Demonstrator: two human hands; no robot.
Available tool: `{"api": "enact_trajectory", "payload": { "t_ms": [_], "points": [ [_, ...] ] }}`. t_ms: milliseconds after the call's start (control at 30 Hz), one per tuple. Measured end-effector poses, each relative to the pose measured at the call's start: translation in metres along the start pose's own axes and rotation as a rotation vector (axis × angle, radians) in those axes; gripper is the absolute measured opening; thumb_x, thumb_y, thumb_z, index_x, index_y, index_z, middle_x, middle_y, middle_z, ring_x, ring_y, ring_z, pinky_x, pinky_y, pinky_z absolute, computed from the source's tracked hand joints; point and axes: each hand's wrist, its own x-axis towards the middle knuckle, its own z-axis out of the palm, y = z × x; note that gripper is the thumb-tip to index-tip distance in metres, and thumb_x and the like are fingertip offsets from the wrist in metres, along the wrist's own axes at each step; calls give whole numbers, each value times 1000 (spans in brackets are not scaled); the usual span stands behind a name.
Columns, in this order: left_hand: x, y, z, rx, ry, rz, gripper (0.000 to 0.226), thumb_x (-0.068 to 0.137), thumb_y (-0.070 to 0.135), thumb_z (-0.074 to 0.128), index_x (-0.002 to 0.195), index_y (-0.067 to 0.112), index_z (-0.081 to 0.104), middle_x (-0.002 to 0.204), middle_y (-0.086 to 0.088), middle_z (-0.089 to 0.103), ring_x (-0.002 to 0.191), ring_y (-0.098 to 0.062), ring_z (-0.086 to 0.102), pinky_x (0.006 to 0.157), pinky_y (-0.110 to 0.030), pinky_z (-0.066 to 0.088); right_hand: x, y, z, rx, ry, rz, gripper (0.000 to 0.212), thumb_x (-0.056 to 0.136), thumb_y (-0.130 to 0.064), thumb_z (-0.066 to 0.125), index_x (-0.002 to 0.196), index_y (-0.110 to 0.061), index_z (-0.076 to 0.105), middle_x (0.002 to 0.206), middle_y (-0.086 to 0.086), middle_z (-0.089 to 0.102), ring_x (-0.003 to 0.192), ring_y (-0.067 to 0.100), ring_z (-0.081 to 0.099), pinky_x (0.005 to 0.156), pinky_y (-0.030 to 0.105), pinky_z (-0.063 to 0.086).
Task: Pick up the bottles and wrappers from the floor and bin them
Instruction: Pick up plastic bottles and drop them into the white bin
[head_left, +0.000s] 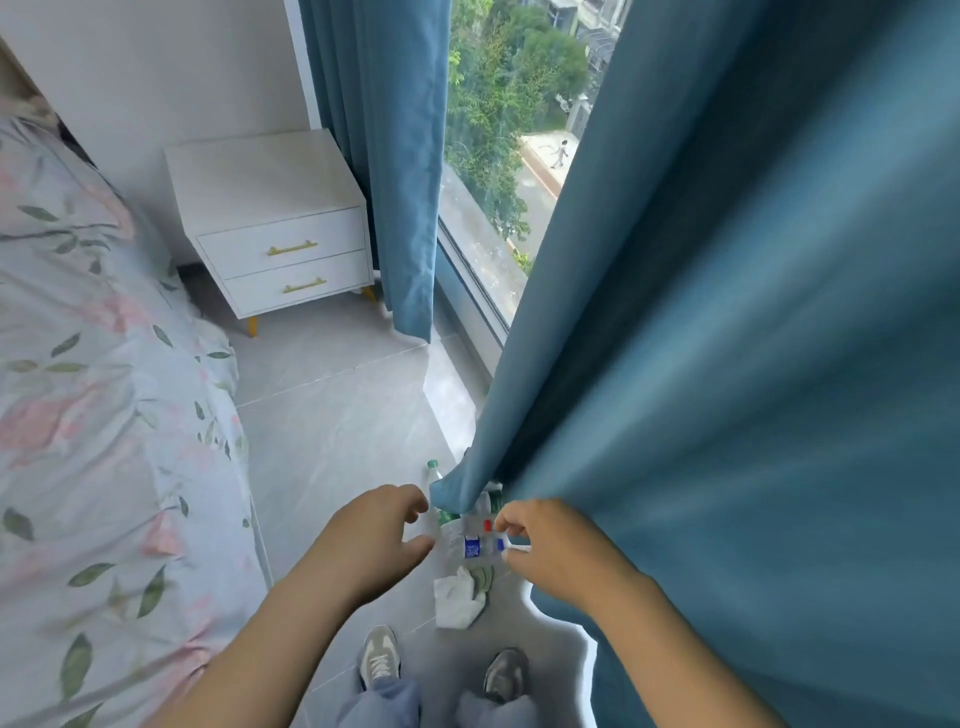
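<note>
A heap of litter lies on the grey floor at the foot of the blue curtain. A clear bottle with a green cap (434, 470) pokes out at the far side. A clear wrapper with blue and red print (474, 543) lies in the middle, and a crumpled white wrapper (457, 597) sits nearest to me. My left hand (376, 535) hovers just left of the heap, fingers apart and holding nothing. My right hand (540, 545) is at the heap's right edge, fingertips pinched on a thin white strip of wrapper. The curtain hides part of the heap.
The blue curtain (727, 364) hangs over the right half of the view. A bed with a floral cover (104, 415) fills the left. A white bedside cabinet (270, 223) stands at the back by the window. My two shoes (379, 660) are on the floor below the heap.
</note>
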Motion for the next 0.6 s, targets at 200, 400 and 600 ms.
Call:
{"api": "enact_trajectory", "payload": {
  "t_ms": [200,400,600],
  "points": [
    [65,-34,51,24,-49,-67,35,91,32,53,124,24,52,120,7,59,106,-13,56,89,-24,45,75,33,33,-82,-57,-34,32,86,-20,57,118,-23,63,116,0,64,102,21,60,84,26,46],
    [145,-84,136,65,-80,-112,37,90,30,52,127,22,51,122,4,58,110,-15,56,88,-24,43,160,83,104,-144,-76,-65,31,87,-19,56,116,-23,63,119,1,63,104,22,60,84,25,45],
    [239,-142,230,113,-89,-110,39,91,28,50,129,20,50,125,2,57,114,-18,54,91,-28,45,257,137,197,-191,-73,-94,31,87,-16,53,116,-23,62,115,0,65,102,21,60,84,28,47]
  ]
}}
